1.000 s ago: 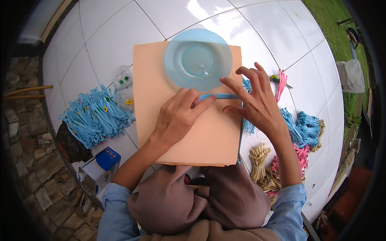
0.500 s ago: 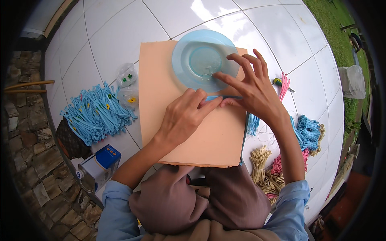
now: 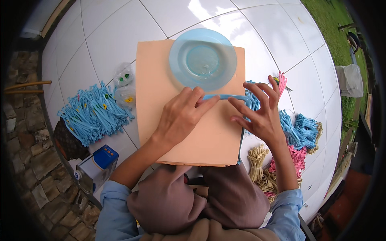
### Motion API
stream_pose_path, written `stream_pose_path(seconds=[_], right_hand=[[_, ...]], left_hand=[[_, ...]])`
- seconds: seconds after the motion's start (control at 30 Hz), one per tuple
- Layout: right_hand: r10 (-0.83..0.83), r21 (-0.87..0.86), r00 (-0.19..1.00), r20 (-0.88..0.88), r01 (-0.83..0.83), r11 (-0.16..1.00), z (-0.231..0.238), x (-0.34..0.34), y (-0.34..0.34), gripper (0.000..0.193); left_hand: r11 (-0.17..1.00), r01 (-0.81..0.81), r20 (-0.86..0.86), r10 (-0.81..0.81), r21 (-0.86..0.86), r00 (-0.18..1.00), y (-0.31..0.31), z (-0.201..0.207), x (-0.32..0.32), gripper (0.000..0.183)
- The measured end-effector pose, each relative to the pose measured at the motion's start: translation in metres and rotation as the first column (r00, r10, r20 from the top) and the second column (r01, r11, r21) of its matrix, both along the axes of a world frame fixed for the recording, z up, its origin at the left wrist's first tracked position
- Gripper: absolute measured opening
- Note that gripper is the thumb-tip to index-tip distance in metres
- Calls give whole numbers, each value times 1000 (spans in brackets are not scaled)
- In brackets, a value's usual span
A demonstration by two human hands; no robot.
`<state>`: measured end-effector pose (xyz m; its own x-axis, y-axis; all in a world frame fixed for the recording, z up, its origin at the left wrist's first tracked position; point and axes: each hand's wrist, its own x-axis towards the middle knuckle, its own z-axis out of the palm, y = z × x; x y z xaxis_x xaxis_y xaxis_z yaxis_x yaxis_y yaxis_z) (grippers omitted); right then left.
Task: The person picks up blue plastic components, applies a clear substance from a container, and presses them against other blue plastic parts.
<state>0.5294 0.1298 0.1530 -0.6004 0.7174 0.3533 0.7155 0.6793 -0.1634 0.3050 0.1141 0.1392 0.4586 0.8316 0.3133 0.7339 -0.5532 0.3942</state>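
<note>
1. A heaped pile of thin light-blue strands, dotted with green and yellow pieces (image 3: pixel 94 114), lies on the white tiled floor (image 3: pixel 108 30) at the person's left.
2. Just below it stands a rectangular metal can with a blue top (image 3: pixel 97 166).
3. Two small clear plastic bags, one with green pieces inside (image 3: pixel 123 75) and one with yellow (image 3: pixel 127 97), sit between the pile and the board.
4. The left hand (image 3: pixel 179 114) is drawn nearly closed, fingers curled and bunched, holding the left part of the strip down (its exact finger contact is partly hidden).
5. The flat peach-coloured board (image 3: pixel 191 142) lies in front of the person's knees, beneath the left hand.
6. A round, translucent pale-blue plastic dish (image 3: pixel 203 60) rests on the board's far part, overhanging its far edge.
7. The narrow, flat, glossy blue strip (image 3: pixel 229 97) runs sideways over the board, just below the dish, from the left hand toward the right.
8. The right hand (image 3: pixel 261 108) is spread wide, thumb apart from the fingers, gripping nothing; its index fingertip is at the strip, but whether they touch I cannot tell.
9. Beyond it lie a tan bundle of stalk-like strands (image 3: pixel 257 158), a pink bundle (image 3: pixel 297 158) and bundled blue strands (image 3: pixel 307 128).
</note>
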Motion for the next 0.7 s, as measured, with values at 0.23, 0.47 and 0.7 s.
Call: stream_pose_path(seconds=[0.23, 0.47, 0.7], right_hand=[[-17, 6, 999, 47, 17, 1000, -5, -2, 1, 32], [-52, 45, 998, -19, 53, 998, -7, 6, 4, 33], [-2, 11, 999, 37, 2, 1000, -9, 1, 1, 40]], left_hand=[[1000, 11, -2, -11, -26, 1000, 0, 1, 1, 39], [999, -31, 5, 31, 38, 1000, 1, 0, 4, 44], [999, 6, -23, -7, -35, 1000, 0, 2, 1, 39]])
